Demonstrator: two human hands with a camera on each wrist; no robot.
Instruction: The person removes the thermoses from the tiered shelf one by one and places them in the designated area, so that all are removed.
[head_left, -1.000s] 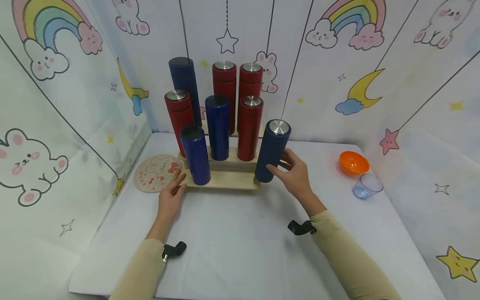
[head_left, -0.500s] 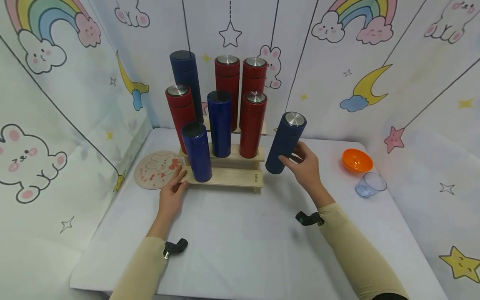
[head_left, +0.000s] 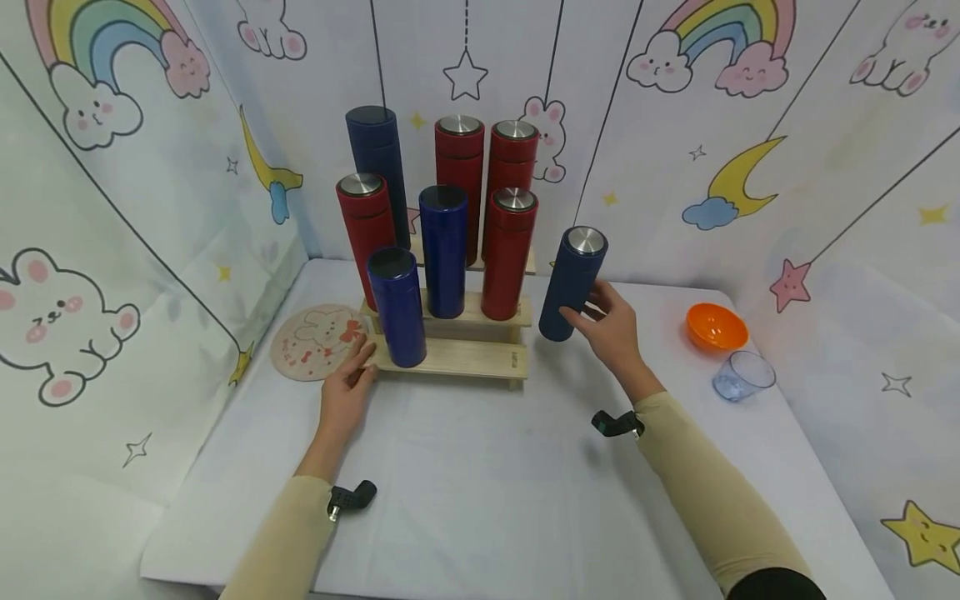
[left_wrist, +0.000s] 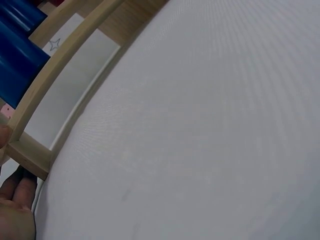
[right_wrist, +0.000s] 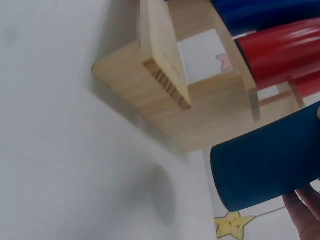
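My right hand [head_left: 612, 327] grips a dark blue thermos [head_left: 570, 287] with a steel-topped lid, to the right of a stepped wooden rack [head_left: 465, 358]. The thermos hangs tilted above the table, its base in view and a shadow below it in the right wrist view. At the left end of the rack's lowest step, my left hand [head_left: 347, 392] holds the wood between thumb and fingers, as the left wrist view shows. A blue thermos [head_left: 397, 308] stands on that step near the hand. Behind it, the middle step bears a red thermos [head_left: 510, 254], a blue one [head_left: 443, 250] and another red one [head_left: 366, 233].
On the top step stand a dark blue thermos [head_left: 377, 167] and two red ones [head_left: 460, 183]. A round rabbit-print mat [head_left: 311, 346] lies left of the rack. An orange bowl [head_left: 716, 327] and a clear bluish glass [head_left: 742, 377] sit at the table's right side. Printed cloth hangs behind.
The dark blue thermos in my right hand has moved right, away from the right end of the lowest step, then nearly stopped. My left hand stays at the rack's left end.
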